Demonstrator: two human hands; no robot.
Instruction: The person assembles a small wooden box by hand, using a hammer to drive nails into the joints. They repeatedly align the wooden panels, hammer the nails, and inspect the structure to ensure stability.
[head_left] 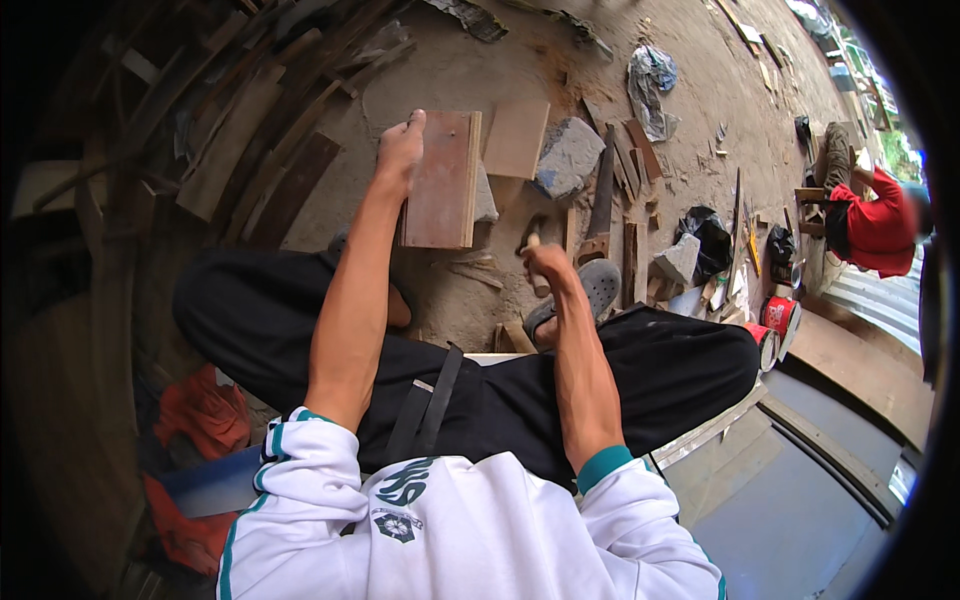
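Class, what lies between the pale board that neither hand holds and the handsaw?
A grey, stone-like block lies between the pale board and the handsaw, as the head view shows.

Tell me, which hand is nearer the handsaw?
Right. The right hand, gripping a wooden-handled tool, is just left of the handsaw; the left hand, holding a wooden piece, is farther left.

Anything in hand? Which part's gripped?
Left hand: reddish-brown wooden piece, by its left edge near the far end. Right hand: hammer, by its pale handle.
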